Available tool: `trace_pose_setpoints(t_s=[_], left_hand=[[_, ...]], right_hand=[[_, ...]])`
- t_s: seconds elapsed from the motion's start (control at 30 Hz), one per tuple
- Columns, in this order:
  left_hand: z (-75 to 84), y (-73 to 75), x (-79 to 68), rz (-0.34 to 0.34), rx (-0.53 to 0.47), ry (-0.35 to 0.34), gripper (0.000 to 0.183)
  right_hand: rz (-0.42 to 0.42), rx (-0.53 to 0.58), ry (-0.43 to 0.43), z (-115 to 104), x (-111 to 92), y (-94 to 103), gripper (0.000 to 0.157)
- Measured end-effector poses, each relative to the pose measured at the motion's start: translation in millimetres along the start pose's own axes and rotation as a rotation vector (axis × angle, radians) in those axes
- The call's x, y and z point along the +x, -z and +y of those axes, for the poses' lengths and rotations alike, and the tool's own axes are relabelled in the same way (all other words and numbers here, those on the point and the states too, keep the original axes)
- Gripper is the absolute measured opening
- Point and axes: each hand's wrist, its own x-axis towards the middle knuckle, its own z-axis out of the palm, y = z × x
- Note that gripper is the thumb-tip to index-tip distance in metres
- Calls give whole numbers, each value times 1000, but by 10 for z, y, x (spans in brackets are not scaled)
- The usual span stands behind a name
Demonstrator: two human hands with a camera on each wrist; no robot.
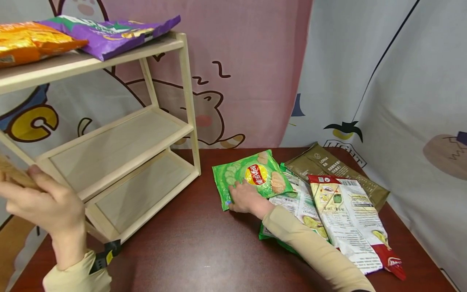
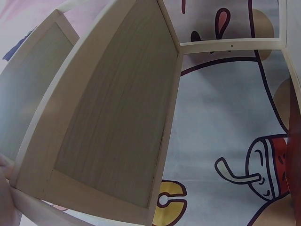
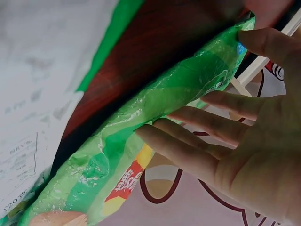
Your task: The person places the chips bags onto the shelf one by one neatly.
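My right hand [image 1: 247,196] rests on the near left part of a green Lay's chip bag [image 1: 268,162]. In the right wrist view its fingers [image 3: 188,150] are nearly straight against the bag's face, with the thumb by one corner. The bag lies on the table, its right end overlapping a white and green chip bag [image 1: 299,202]. At the far left, my left hand [image 1: 54,202] grips a front post of the wooden shelf rack [image 1: 138,170]. Only a sliver of that hand [image 2: 7,202] shows in the left wrist view, beside the frame.
An orange bag [image 1: 33,42] and a purple bag [image 1: 109,34] lie on the top shelf. The two lower shelves hold nothing visible. To the right, a red and white bag [image 1: 350,223] overlaps a brown bag [image 1: 335,170] on the dark table [image 1: 197,251]. Printed curtains hang behind.
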Motion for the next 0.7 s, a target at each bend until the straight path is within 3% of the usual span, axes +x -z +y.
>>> trace_pose_setpoints(t_s=[0.37, 0.57, 0.7], left_hand=[[-6, 6, -1, -7, -2, 6, 42], [-13, 2, -6, -9, 9, 7, 43], [-29, 3, -8, -8, 10, 5, 44]], right_hand=[[-39, 72, 74, 65, -44, 35, 65], [-69, 75, 131, 116, -110, 79, 56], [-131, 90, 114, 136, -141, 146, 46]])
